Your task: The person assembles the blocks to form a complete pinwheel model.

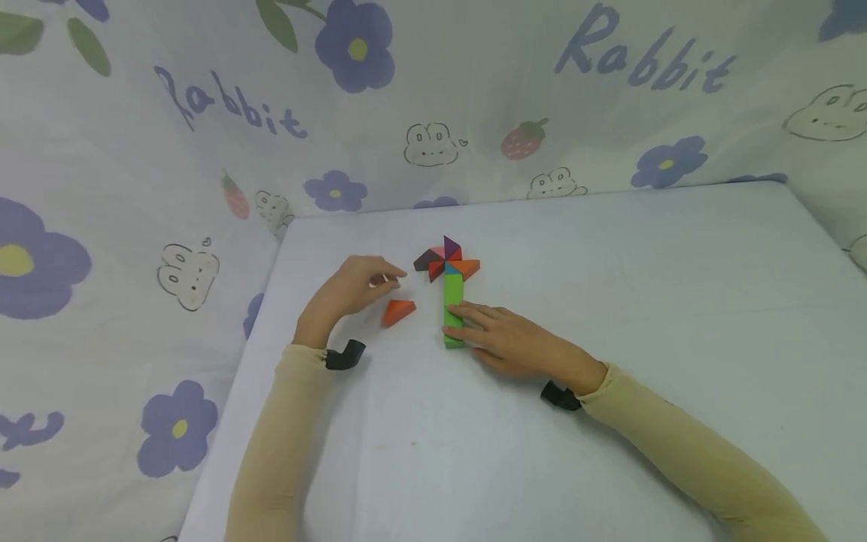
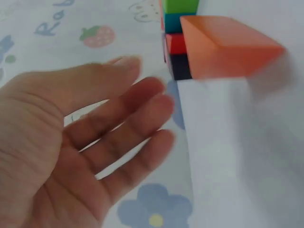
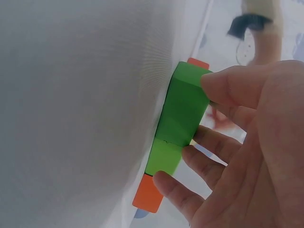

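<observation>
My right hand (image 1: 511,339) rests its outstretched fingers on a strip of green blocks (image 1: 454,290). In the right wrist view the thumb touches the end of the darker green block (image 3: 180,109), with fingertips along its side and near the lighter green block (image 3: 164,156). A pinwheel of coloured pieces lies at the strip's far end, with a purple piece (image 1: 450,248), a dark piece (image 1: 426,260) and an orange piece (image 1: 467,268). My left hand (image 1: 354,286) hovers left of the pinwheel, fingers loosely bent and holding nothing. A loose orange-red block (image 1: 398,312) lies just below it.
The blocks lie on a table with a white cover (image 1: 643,301). Behind and to the left hangs a printed cloth (image 1: 474,90) with flowers and rabbits. Black wrist mounts (image 1: 345,355) sit by both sleeves.
</observation>
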Motion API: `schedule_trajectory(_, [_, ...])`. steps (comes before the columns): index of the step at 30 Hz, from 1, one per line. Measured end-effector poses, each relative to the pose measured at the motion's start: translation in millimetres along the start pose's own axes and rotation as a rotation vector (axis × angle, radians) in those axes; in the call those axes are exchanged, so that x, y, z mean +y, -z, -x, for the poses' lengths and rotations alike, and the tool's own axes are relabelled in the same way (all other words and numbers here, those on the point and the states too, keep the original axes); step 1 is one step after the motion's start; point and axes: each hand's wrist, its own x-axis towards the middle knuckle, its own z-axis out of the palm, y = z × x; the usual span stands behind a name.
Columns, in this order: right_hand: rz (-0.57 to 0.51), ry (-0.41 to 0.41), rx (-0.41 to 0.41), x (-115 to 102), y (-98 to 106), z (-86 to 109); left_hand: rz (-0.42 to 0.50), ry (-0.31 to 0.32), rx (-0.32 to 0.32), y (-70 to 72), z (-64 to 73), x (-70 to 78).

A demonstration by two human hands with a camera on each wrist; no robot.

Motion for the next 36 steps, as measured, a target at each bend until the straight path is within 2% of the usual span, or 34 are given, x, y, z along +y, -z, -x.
schedule_trajectory(3, [0.015, 0.003, 0.001, 1, -1, 0.0, 0.027, 0.028, -0.088, -1.2, 18.9, -9.0])
schedule_trajectory(7, [0.018, 0.009, 0.017, 3, -3, 0.4, 0.064, 0.005, -0.126, -1.9, 29.6, -16.0])
schedule_trajectory(11, [0.014, 0.017, 0.023, 4, -4, 1.2, 0.082, -0.026, -0.147, -4.6, 27.2, -16.8])
schedule_trajectory(14, [0.016, 0.019, 0.022, 4, -4, 1.6, 0.079, -0.027, -0.154, -8.7, 23.0, -14.7])
schedule_trajectory(21, [0.02, 0.023, 0.031, 2, -4, -0.5, 0.05, -0.032, -0.096, -20.5, 14.7, -4.5])
schedule_trajectory(26, [0.03, 0.031, 0.036, 2, -4, -0.9, 0.01, -0.097, -0.043, -16.9, 18.5, -0.6])
schedule_trajectory(29, [0.033, 0.037, 0.039, 3, -4, -1.2, -0.009, -0.116, -0.077, -16.8, 18.8, -1.6])
schedule_trajectory(32, [0.03, 0.038, 0.042, 3, -4, -1.1, -0.003, -0.108, -0.113, -20.5, 16.6, -0.6])
schedule_trajectory(36, [0.02, 0.036, 0.045, 2, -3, -0.4, 0.026, -0.098, -0.106, -28.1, 12.9, 3.5])
